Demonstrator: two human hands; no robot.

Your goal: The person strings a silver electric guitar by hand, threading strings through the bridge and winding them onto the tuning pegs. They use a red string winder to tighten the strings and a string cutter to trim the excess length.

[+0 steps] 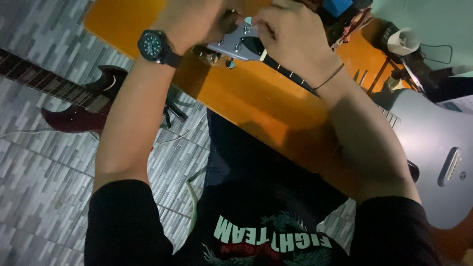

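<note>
A grey-blue electric guitar lies across an orange wooden table, its body at the right and its dark neck running up to the left. Both my hands are closed on the grey headstock at the top centre. My left hand, with a dark watch on its wrist, pinches the headstock's far end by the tuning pegs. My right hand, a thin band on its wrist, grips the headstock near the nut. A small pale piece shows between my fingers; what it is, I cannot tell.
A dark red guitar lies on the grey tiled floor at left, beside a small black stand. A white roll, a blue object and dark cables clutter the table's far right. My dark shirt fills the bottom.
</note>
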